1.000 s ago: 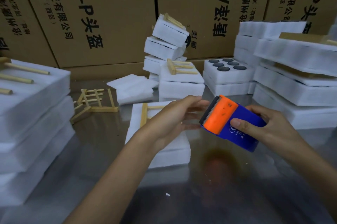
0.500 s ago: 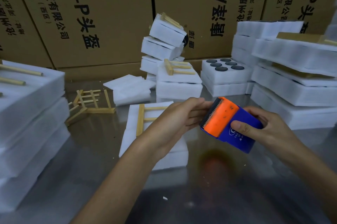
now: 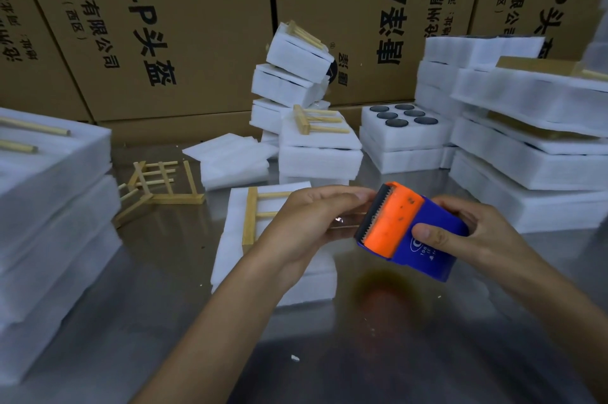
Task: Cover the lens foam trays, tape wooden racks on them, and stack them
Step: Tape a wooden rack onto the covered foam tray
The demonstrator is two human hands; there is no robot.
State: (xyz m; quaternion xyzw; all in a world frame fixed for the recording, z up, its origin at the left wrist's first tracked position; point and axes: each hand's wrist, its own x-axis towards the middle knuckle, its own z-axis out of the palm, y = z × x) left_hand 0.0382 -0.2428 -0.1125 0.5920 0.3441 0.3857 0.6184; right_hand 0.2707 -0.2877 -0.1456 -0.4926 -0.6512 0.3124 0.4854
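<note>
Left edge: stack of foam trays [image 3: 49, 193] with wooden sticks on top. Loose wooden racks [image 3: 161, 183] lie on the steel tabletop [image 3: 158, 288]. Center: covered foam tray [image 3: 237, 222] carrying a wooden rack [image 3: 251, 216]. Above it, left hand [image 3: 309, 222], fingers pinching clear tape at the dispenser's teeth. Right hand [image 3: 460, 236], fingers curled round the blue-orange tape dispenser [image 3: 411, 232]. More tray stacks [image 3: 533, 153] to the right.

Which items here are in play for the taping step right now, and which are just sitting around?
In play:
- tape dispenser, held by right hand
- left hand at its toothed edge
- covered foam tray with wooden rack on top

Sitting around:
- loose racks
- open lens tray
- finished stacks
- cardboard boxes
</note>
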